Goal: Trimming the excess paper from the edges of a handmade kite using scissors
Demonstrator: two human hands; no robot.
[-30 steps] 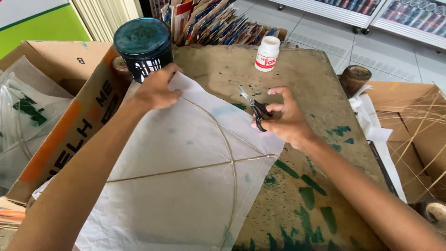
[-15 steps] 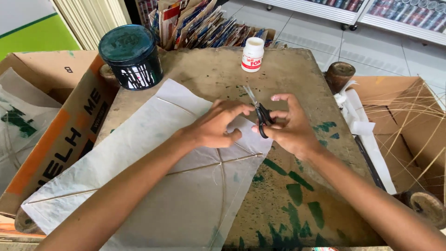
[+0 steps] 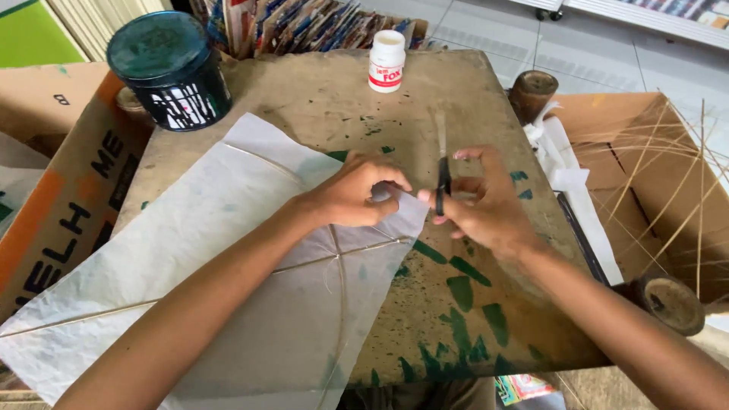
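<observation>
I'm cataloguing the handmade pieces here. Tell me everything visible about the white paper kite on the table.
The white paper kite is a diamond-shaped sheet of thin, slightly crinkled paper with faint bluish smudges. Thin light sticks cross it as a frame: a straight spine and a bowed spar. It lies flat on the worn, green-stained wooden table, its lower part hanging over the near edge. The left hand pinches its right corner, where the right hand holds black-handled scissors.

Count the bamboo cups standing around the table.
2. One bamboo cup stands off the table's far right corner; another bamboo cup stands lower right beside the cardboard box. More may be hidden outside the frame.
</observation>
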